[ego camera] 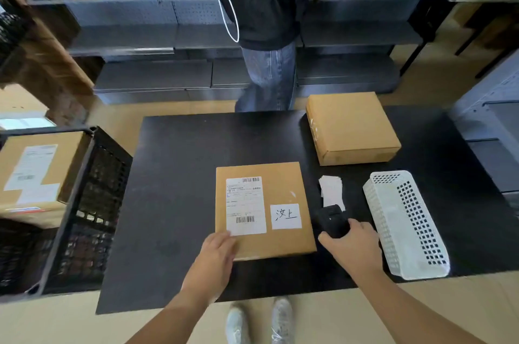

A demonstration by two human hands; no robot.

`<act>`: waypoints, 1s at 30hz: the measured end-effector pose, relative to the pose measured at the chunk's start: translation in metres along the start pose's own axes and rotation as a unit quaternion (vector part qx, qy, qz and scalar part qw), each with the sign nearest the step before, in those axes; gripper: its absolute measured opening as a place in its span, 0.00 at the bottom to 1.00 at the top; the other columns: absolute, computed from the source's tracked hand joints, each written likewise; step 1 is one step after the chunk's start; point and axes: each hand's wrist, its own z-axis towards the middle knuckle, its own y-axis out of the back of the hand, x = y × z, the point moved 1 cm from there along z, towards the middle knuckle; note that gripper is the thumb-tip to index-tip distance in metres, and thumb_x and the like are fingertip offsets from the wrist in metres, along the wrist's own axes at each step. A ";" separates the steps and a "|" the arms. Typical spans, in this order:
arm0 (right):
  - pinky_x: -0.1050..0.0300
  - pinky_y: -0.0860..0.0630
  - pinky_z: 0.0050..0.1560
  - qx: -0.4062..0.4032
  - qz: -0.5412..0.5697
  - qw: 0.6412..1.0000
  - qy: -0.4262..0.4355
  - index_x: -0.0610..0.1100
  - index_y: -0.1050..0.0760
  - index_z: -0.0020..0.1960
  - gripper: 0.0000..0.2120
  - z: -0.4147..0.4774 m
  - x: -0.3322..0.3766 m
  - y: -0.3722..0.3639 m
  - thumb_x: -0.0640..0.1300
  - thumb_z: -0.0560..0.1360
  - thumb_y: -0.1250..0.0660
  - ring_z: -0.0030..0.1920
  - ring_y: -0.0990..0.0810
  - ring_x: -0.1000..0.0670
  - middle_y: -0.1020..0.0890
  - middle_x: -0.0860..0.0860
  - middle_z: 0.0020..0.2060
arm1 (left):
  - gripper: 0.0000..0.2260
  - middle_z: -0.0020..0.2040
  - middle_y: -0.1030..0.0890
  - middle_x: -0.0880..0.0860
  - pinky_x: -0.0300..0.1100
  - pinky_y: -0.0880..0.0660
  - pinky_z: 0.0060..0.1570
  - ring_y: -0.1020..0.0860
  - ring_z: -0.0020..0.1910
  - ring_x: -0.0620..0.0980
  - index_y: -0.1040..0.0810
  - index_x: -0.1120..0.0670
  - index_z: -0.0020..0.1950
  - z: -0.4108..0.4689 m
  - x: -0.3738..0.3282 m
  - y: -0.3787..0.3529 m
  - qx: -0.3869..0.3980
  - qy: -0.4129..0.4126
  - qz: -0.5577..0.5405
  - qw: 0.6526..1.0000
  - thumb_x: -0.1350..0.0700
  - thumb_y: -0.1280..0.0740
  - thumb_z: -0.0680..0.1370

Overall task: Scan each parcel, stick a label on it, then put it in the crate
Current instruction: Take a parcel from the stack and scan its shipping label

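A flat brown parcel [283,189] lies on the black table [174,203] in front of me. It carries a printed shipping label [245,204] and a small white handwritten label [286,216]. My left hand [216,256] rests flat on the parcel's near left corner. Just right of the parcel, my right hand [352,248] grips a black handheld scanner [331,220]. A small stack of white labels [331,189] lies beyond the scanner. A second brown parcel [351,127] sits at the table's far right. The black crate [92,203] stands left of the table with a labelled parcel [39,169] inside.
A white perforated basket [404,223] lies on the table's right side. Another person [266,20] in a dark top and jeans stands across the table at dark shelves [126,0] holding small boxes. My shoes show below the table's near edge.
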 end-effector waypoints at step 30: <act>0.60 0.29 0.34 0.149 -0.081 0.980 0.109 0.49 0.25 0.51 0.29 -0.018 0.126 0.069 0.69 0.61 0.30 0.43 0.21 0.54 0.21 0.53 0.43 | 0.16 0.77 0.35 0.47 0.39 0.39 0.75 0.39 0.76 0.47 0.30 0.47 0.74 0.005 -0.014 0.021 0.075 0.025 0.018 0.997 0.52 0.45 0.86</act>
